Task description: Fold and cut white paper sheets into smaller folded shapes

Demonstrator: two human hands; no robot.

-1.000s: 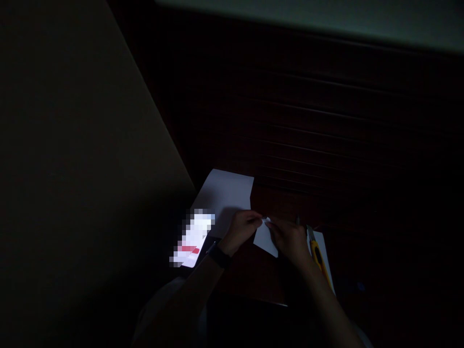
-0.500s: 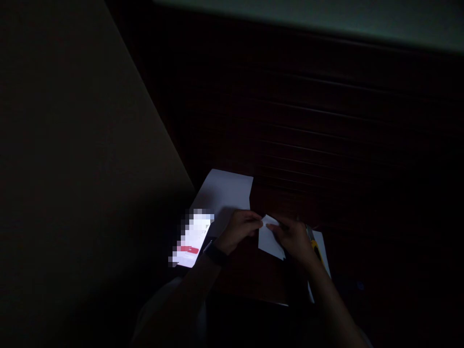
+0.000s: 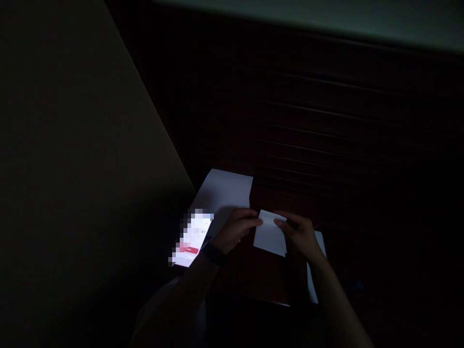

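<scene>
A small white piece of paper [image 3: 268, 237] is held up between my two hands, with a crease running across its upper part. My left hand [image 3: 239, 226] pinches its upper left edge between thumb and fingers. On the upper right, my right hand [image 3: 300, 236] grips it, the thumb on the face towards me and the fingers behind. A dark watch [image 3: 213, 253] is on my left wrist. To the left of that hand lies a larger white sheet [image 3: 226, 191], partly in shadow.
A phone with a lit screen [image 3: 193, 241] is at the left, partly over the larger sheet. More white paper [image 3: 312, 282] lies beneath my right forearm. The dark wooden table [image 3: 250, 285] has its front edge below my hands. A pale wall [image 3: 90, 145] rises at the left.
The small paper has turned flatter towards me, and its crease now shows. My right hand has shifted slightly right, and its forearm now hides the yellow cutter seen before.
</scene>
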